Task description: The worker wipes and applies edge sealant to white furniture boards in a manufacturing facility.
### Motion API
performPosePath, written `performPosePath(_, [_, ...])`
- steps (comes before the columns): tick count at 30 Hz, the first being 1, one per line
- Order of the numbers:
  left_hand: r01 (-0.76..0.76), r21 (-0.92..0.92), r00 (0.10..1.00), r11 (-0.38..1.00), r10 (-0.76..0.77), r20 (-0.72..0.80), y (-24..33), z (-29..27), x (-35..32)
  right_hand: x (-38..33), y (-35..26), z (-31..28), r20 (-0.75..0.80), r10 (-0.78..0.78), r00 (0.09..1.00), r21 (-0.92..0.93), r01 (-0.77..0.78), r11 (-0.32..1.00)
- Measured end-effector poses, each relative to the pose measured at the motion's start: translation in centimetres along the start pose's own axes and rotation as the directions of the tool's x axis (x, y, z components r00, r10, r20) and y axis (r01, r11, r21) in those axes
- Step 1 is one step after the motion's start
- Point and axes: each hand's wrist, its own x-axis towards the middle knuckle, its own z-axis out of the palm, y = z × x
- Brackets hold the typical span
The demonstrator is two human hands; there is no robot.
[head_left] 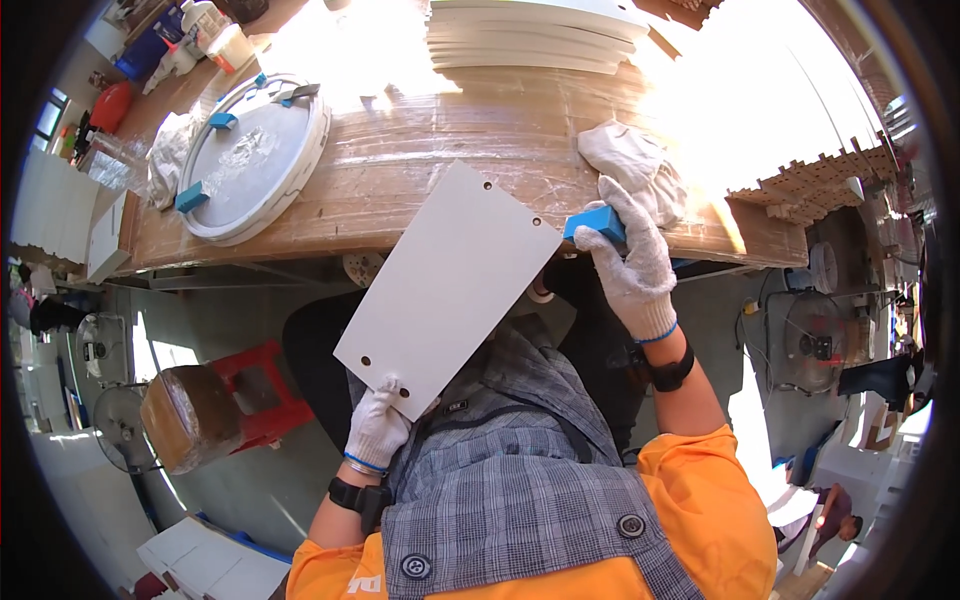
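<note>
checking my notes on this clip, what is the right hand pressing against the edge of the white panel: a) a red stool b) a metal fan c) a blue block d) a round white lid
c: the gloved right hand grips a blue block set against the upper right edge of the white panel, while the left hand holds the panel's lower corner.
</note>
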Motion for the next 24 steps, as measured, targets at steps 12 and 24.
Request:
performPosePath(12, [-0.027,0.013,1.000,1.000,0.026,0.009,0.1,-0.1,-0.4,0.0,-1.0,0.0,0.131,-0.202,0.971,-0.240,0.228,0.944])
performPosePath(24, [-0.102,0.013,0.989,0.995,0.100,0.107,2.6,1.0,-2.6,0.0,0.1,-0.4,0.017,0.048,0.999,-0.029,-0.047,0.998])
